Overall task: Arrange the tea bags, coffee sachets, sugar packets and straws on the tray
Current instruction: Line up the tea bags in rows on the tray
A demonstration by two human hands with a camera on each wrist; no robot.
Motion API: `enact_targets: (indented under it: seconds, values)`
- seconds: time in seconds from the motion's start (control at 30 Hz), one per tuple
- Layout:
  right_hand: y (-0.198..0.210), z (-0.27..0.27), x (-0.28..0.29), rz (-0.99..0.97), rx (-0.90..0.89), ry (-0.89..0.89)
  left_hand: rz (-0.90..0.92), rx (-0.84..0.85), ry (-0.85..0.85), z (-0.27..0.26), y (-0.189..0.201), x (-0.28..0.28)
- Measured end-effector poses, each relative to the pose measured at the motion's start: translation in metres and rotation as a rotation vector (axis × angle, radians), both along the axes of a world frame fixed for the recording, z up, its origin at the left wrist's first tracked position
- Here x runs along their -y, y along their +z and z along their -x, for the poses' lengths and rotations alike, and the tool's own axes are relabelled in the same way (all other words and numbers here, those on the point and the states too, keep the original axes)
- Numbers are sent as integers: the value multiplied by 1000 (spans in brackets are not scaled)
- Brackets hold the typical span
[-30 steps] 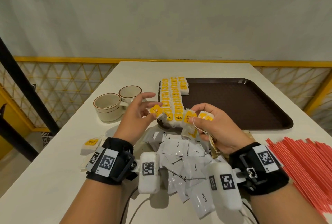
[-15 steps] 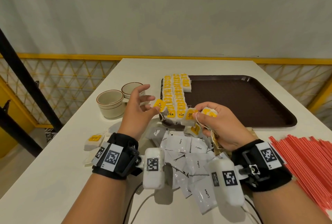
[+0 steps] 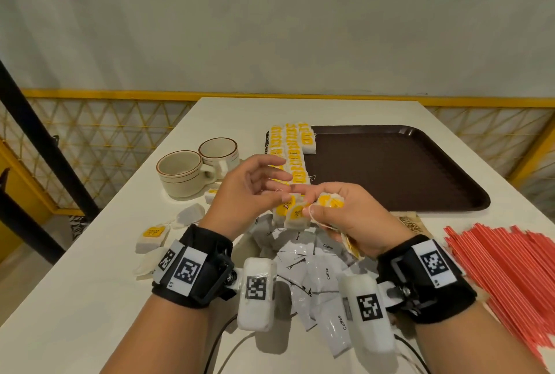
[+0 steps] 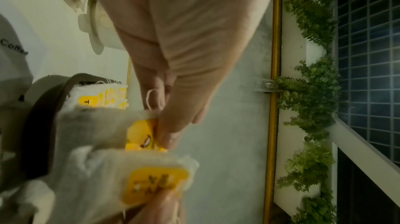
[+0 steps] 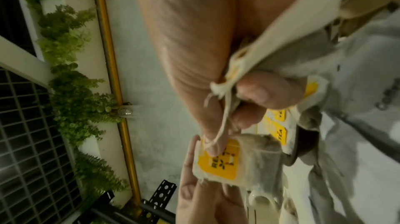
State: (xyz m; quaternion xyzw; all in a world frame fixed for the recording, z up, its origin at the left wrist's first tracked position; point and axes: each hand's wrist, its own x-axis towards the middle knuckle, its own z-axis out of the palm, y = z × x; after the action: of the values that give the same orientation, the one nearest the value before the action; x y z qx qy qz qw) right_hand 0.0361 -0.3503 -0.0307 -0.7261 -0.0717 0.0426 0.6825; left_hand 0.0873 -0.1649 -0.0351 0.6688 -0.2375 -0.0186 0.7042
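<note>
Head view first: I see my left hand (image 3: 255,190) pinching one tea bag (image 3: 284,208) out of the bunch that my right hand (image 3: 345,217) grips just above the near left corner of the brown tray (image 3: 405,169). Three short rows of tea bags (image 3: 289,151) already line the tray's left edge; the rest of the tray is bare. Off the tray I count a few loose tea bags (image 3: 151,235) on the table (image 3: 90,298) to my left, the pile of coffee sachets (image 3: 315,277) under my wrists, and the red straws (image 3: 507,268) to my right. A brown packet (image 3: 411,222), perhaps sugar, lies beside the tray. So I judge the job early: tea partly done, everything else waiting.

Left wrist view: my thumb and fingertips (image 4: 168,140) close on the yellow tag of a tea bag (image 4: 142,137), the tray rim and laid rows behind it.

Right wrist view: my right fingers (image 5: 268,94) curl round several bags and their strings, while the left hand's fingers (image 5: 190,167) take the front bag (image 5: 218,159).
</note>
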Motion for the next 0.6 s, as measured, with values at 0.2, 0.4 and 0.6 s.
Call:
enact_targets:
  seconds: [0.2,0.4,0.6]
  values:
    - [-6,-2,-1,58,24,-63,55,-13,39,1,-4,7]
    - [-4,-3,-2,-109,-10,-123,-18,-123,5,0,-11,11]
    - [-6,-4,-4,-205,-56,-157,-6,-103,21,2,-11,15]
